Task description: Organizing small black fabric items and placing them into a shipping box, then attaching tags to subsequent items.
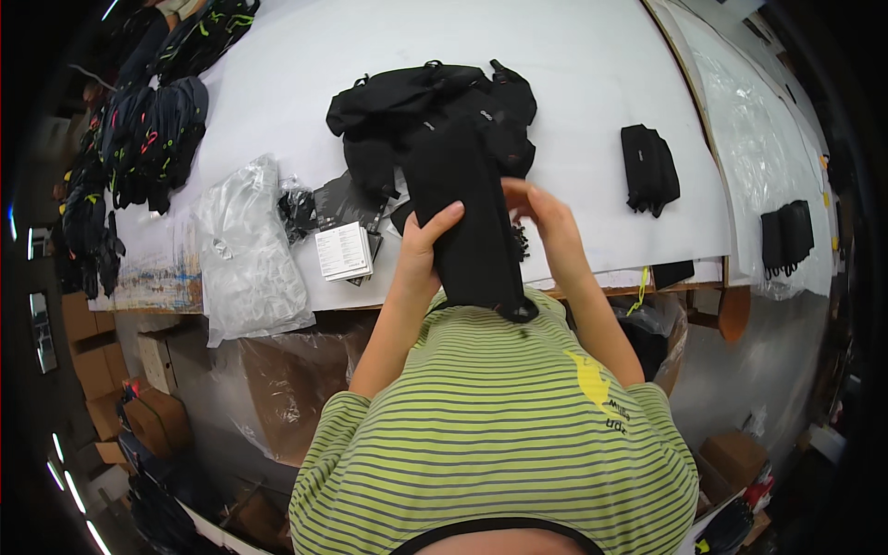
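Note:
A long black fabric pouch (467,227) is held upright before my chest, over the table's near edge. My left hand (424,254) grips its left side, thumb across the front and the other fingers hidden behind. At the right edge of the pouch, my right hand (544,217) has its fingers curled against the fabric, their tips partly hidden. Just beyond lies a heap of similar black pouches (407,102), some with small pale marks. Small black pieces (521,242) lie on the table beside my right wrist.
Left of my hands are a stack of white printed cards (344,252), dark flat cards (347,199) and clear plastic bags (250,250). Black pouches (649,168) stand to the right; dark backpacks (153,139) pile up far left. Cardboard boxes (157,421) sit below the white table (592,74).

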### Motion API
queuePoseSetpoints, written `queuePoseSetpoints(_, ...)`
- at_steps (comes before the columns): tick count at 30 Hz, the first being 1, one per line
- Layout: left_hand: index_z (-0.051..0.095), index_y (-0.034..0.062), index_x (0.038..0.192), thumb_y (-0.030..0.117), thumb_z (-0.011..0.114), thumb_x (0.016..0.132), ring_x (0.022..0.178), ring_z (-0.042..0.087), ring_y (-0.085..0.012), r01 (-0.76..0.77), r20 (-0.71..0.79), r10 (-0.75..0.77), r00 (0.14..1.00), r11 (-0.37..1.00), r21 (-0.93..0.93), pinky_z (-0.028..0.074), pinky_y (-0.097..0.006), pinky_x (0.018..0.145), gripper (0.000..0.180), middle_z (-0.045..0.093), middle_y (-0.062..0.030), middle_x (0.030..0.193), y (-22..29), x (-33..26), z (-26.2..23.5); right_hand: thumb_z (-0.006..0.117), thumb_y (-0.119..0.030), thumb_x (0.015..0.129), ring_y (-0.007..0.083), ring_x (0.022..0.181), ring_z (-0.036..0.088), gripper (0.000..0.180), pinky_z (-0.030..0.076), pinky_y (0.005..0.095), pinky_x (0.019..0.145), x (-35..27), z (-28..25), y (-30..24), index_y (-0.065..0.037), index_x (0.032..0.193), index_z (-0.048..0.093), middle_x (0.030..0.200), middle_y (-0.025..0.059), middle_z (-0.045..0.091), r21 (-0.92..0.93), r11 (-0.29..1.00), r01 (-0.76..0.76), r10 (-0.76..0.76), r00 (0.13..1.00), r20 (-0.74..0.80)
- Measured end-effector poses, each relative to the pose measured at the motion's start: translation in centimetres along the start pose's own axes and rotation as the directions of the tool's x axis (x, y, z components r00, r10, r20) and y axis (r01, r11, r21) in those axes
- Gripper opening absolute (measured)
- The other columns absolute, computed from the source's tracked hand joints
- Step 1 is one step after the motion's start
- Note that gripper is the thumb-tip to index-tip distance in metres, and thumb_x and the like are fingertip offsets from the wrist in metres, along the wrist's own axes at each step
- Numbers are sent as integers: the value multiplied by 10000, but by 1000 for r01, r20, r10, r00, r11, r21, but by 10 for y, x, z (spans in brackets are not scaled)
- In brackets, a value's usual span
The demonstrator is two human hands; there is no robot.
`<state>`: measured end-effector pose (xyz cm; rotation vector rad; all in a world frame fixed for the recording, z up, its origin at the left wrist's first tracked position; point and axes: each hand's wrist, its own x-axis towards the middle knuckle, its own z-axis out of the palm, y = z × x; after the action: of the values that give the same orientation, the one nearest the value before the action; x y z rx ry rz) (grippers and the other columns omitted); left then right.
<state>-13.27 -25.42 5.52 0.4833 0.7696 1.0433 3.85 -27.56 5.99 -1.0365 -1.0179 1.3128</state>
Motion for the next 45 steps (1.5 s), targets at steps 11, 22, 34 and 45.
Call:
queuePoseSetpoints(11,587,-5,1024,181,673,763,727,634,-156,166,-38,-163,986,978,129,521,-264,674,332,643,-77,860,0,-13,21,702,-55,751,86,649,515,72,400,220,569,15,2,-22,-54,808,658,765,-5,607,-511,800,316,-468,860,-202)
queuePoseSetpoints(22,598,-12,1034,198,565,865,825,653,-228,139,9,-143,990,949,-284,550,-337,723,271,658,-128,948,16,20,-16,699,-74,728,182,800,522,109,416,287,695,-23,5,-49,-57,811,630,838,25,585,-517,810,277,-100,934,344)
queuePoseSetpoints(34,509,32,1161,205,517,911,998,571,-215,235,47,-231,972,959,-160,491,-371,841,304,572,-89,1110,17,-19,1,756,-100,597,216,929,561,602,454,342,781,-12,0,-41,-226,1163,593,1031,37,569,-746,137,652,-314,743,591)
queuePoseSetpoints(45,523,27,1139,72,612,828,837,488,-130,-529,395,356,847,635,563,363,-221,784,326,536,-44,922,38,-7,-40,687,-62,687,179,802,614,334,505,265,717,-6,-29,-65,-67,1021,672,971,82,631,-576,686,444,-329,896,299)
